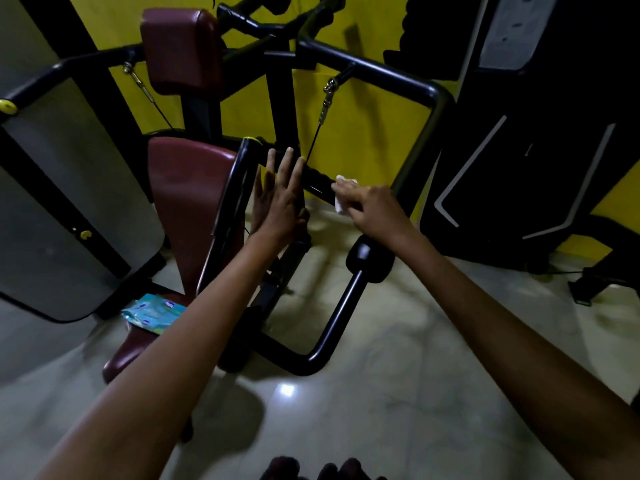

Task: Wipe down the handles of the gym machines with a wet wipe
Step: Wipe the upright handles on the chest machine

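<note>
The right hand [375,207] pinched the wet wipe [341,199] against the handle [317,178]; the left hand [278,199], fingers straight, braced beside it. The small wipe might slip off.

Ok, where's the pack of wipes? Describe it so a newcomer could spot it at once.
Start at the machine's maroon seat on the left. Follow it down to its lower front edge, left of the person's left forearm. The wipes pack lies flat there: a light blue soft packet, the only pale, printed thing among dark padding and black tubing.
</note>
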`<state>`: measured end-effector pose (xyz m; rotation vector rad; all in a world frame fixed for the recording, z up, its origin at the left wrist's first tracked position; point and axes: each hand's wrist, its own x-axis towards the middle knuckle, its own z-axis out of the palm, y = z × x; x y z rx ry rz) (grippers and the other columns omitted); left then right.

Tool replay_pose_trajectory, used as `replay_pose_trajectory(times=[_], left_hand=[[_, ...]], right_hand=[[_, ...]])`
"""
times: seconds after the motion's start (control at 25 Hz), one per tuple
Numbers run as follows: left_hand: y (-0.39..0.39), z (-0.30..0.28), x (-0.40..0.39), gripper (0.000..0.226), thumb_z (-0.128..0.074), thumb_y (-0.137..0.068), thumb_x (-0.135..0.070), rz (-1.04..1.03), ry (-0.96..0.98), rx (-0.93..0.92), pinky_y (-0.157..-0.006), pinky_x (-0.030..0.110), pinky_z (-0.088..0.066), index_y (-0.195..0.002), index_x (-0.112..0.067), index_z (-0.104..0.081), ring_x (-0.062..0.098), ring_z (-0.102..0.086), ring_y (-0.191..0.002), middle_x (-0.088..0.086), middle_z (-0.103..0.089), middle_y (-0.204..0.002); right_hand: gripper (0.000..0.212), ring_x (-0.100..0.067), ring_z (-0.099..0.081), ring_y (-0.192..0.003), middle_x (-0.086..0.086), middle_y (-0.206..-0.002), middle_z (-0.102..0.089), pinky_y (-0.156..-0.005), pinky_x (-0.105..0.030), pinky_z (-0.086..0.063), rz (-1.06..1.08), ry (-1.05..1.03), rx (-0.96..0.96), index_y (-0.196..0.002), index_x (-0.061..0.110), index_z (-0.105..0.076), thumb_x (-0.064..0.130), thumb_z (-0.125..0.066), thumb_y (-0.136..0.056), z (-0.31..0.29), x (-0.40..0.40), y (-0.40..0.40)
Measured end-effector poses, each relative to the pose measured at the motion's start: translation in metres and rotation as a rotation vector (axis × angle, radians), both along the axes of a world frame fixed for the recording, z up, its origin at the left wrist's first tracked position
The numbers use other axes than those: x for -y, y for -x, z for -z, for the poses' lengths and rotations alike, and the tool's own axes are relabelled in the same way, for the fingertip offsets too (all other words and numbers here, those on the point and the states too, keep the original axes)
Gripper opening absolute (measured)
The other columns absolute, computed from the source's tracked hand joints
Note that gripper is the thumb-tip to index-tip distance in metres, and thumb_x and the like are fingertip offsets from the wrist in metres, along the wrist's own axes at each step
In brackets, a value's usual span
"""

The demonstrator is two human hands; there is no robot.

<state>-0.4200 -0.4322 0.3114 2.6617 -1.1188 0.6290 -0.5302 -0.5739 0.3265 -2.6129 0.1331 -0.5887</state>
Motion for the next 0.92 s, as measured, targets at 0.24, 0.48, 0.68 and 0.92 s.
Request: replay_pose_trajectory(times=[0.24,0.48,0.68,0.92], left_hand=[[-0.011,0.001,0.017,0.067,-0.075,-0.065,-0.016,0.063,0.12,0.029,-0.114,0.048,-0.003,-0.124,0.005,-0.05,0.043,-0.023,-0.139,0.026,-0.042,-0.139],[-0.003,0.004,0.023,0.07,-0.069,-0.071,-0.025,-0.019,0.115,0.035,-0.113,0.041,0.011,-0.131,-0.001,-0.042,0.036,-0.011,-0.144,0.02,-0.032,-0.146],[-0.003,0.0,0.018,0.072,-0.06,-0.076,-0.019,0.019,0.129,-0.023,-0.112,0.038,0.017,-0.14,-0.004,-0.03,0.029,0.005,-0.145,0.016,-0.018,-0.153],[0.013,-0.02,0.006,0.068,-0.058,-0.086,-0.022,0.134,0.171,-0.029,-0.116,0.036,0.007,-0.143,-0.002,-0.028,0.03,0.0,-0.146,0.018,-0.013,-0.155]], right_hand=[[0.038,-0.034,-0.053,-0.112,-0.018,-0.131,-0.051,-0.088,-0.037,-0.041,0.203,0.134,-0.078,-0.132,0.008,-0.049,0.017,-0.046,-0.095,0.003,-0.006,0.003],[0.041,-0.031,-0.052,-0.119,-0.015,-0.134,-0.053,-0.094,-0.04,-0.043,0.172,0.083,-0.087,-0.135,0.008,-0.047,0.019,-0.046,-0.096,-0.009,-0.018,-0.022],[0.044,-0.034,-0.047,-0.121,-0.009,-0.138,-0.05,-0.092,-0.038,-0.041,0.252,0.244,-0.182,-0.14,0.016,-0.041,0.025,-0.046,-0.096,-0.008,-0.017,0.001],[0.037,-0.037,-0.056,-0.107,-0.02,-0.114,-0.063,-0.087,-0.041,-0.043,0.292,0.189,-0.126,-0.129,0.013,-0.054,0.025,-0.048,-0.095,-0.008,-0.019,-0.013]])
